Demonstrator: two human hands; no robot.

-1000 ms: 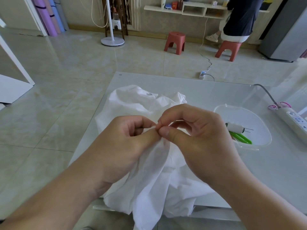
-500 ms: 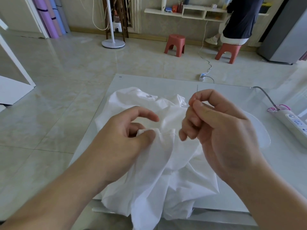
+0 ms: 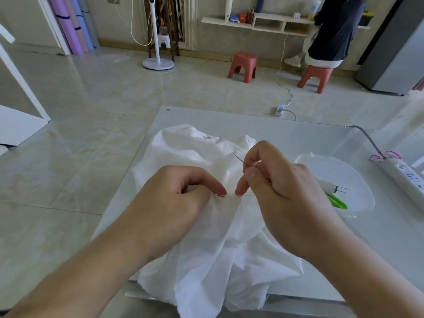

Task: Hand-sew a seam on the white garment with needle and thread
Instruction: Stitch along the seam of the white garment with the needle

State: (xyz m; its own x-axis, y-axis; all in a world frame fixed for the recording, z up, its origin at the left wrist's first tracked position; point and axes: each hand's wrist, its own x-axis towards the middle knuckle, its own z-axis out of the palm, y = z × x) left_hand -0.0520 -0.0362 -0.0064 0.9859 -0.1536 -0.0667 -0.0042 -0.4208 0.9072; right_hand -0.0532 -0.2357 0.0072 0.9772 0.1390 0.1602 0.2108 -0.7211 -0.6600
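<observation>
- Head view: a white garment (image 3: 206, 226) is lying bunched on the pale glass surface (image 3: 298, 134), its near part hanging over the surface's near edge.
- The left hand (image 3: 176, 203) is pinching a fold of the garment, thumb and forefinger closed on the cloth.
- The right hand (image 3: 282, 193) is pinching one needle (image 3: 239, 159) between thumb and forefinger, the needle's tip pointing up and to the left over the garment; a lower finger is touching the cloth just beside the left thumb.
- The thread is too fine to make out.
- Just right of the right hand, one clear plastic container (image 3: 344, 171) is sitting on the surface, holding a white spool with pins (image 3: 330, 187) and green-handled scissors (image 3: 337, 200).
- One white power strip (image 3: 406, 177) is lying at the right edge.
- Beyond the surface, two red stools (image 3: 242, 66) are standing on the tiled floor; a person in dark clothes (image 3: 332, 31) is sitting on the right one.
- One white fan stand (image 3: 158, 63) is standing near the far wall.
</observation>
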